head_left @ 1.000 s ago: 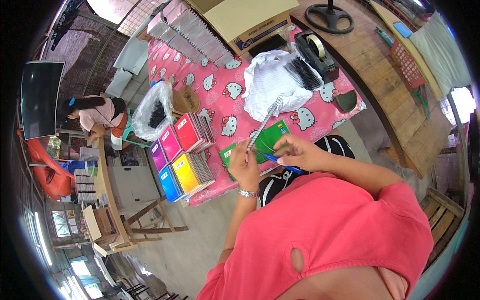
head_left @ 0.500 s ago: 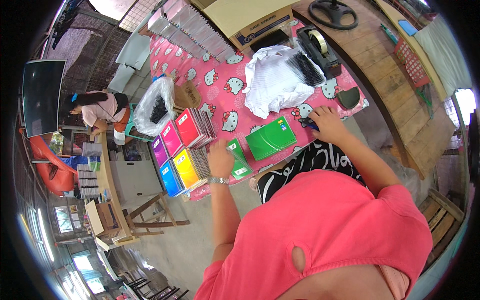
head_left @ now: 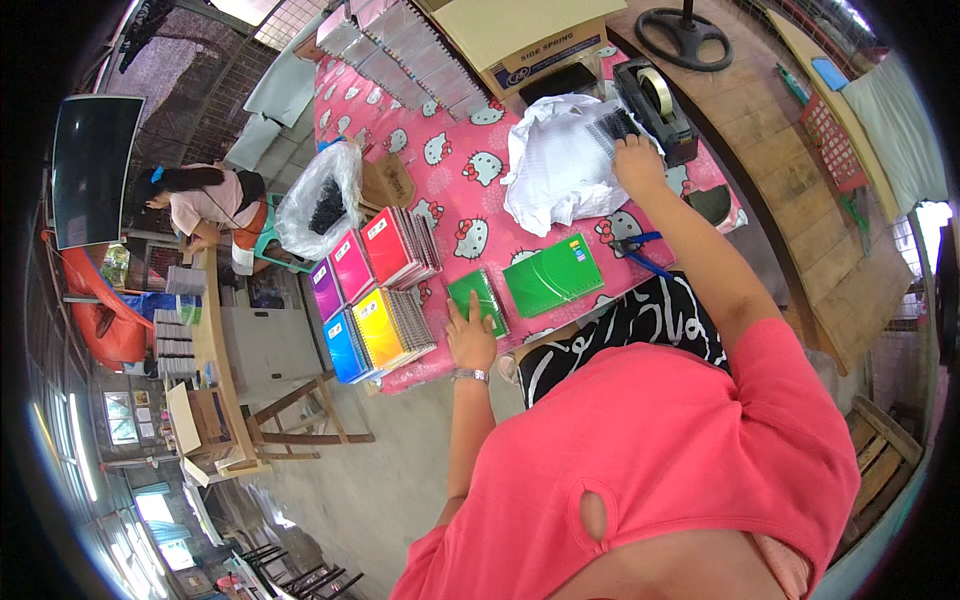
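Observation:
My left hand (head_left: 472, 338) lies with fingers stretched on a small green notebook (head_left: 486, 296) with a spiral edge. Right of it is a larger green notebook (head_left: 552, 276), laid flat and untouched. My right hand (head_left: 638, 162) reaches across to a bunch of black spiral binding coils (head_left: 610, 132) on crumpled white paper or cloth (head_left: 550, 170). Its fingertips are curled at the coils' near edge; how many they grip is hidden. Blue-handled pliers (head_left: 648, 256) rest at the table's near edge, below my right forearm.
Stacked spiral notebooks in red (head_left: 388, 246), yellow (head_left: 382, 325) and other colours stand left. Behind are a plastic bag (head_left: 322, 205) of black coils, piled notebooks (head_left: 405, 55), a cardboard box (head_left: 535, 40) and a tape dispenser (head_left: 655, 105). Another person (head_left: 205, 205) sits far left.
My right hand has left the pliers on the table and moved away from me to the coils. My left hand has shifted right onto the small green notebook, its fingers now stretched.

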The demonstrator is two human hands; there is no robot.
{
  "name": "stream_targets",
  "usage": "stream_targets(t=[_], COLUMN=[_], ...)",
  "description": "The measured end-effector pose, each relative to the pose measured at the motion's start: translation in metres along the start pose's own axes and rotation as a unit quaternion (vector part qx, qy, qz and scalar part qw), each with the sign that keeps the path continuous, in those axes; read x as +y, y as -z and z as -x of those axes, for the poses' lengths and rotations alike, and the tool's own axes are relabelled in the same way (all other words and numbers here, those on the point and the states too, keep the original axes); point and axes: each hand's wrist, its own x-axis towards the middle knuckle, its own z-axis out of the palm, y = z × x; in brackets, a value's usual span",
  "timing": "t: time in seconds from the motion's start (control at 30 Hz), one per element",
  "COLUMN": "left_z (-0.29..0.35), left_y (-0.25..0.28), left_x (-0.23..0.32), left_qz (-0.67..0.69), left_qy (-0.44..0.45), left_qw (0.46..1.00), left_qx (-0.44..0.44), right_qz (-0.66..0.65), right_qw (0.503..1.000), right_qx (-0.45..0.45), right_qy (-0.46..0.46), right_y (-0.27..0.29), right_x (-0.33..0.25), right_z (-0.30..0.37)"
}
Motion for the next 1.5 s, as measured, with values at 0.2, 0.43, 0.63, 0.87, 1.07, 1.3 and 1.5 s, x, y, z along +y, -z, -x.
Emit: stream_targets(t=[0.2,0.43,0.63,0.87,1.07,1.3,1.5], left_z=[0.005,0.004,0.013,0.004,-0.007,-0.021,-0.024], left_y=[-0.006,0.034,0.101,0.091,0.124,0.113,0.116], left_x=[0.002,0.042,0.141,0.143,0.135,0.149,0.150], left_qz=[0.009,-0.048,0.144,0.122,0.153,0.087,0.108], left_qy=[-0.004,-0.016,-0.361,-0.402,-0.389,-0.353,-0.357], left_qw=[1.000,0.975,0.898,0.901,0.900,0.905,0.903], left_qx=[0.012,0.214,0.204,0.107,0.125,0.220,0.215], right_qz=[0.028,-0.061,-0.068,-0.240,-0.527,-0.465,-0.559], right_qw=[0.999,0.998,0.995,0.966,0.834,0.868,0.816], right_qx=[-0.029,-0.007,-0.048,0.065,-0.118,-0.100,-0.049], right_qy=[0.009,-0.019,-0.046,-0.077,0.119,0.144,0.140], right_y=[-0.009,0.002,-0.009,0.027,0.105,0.128,0.131], right_x=[0.003,0.011,0.009,0.015,-0.003,-0.020,-0.026], right_z=[-0.011,-0.002,-0.019,0.000,0.051,0.096,0.096])
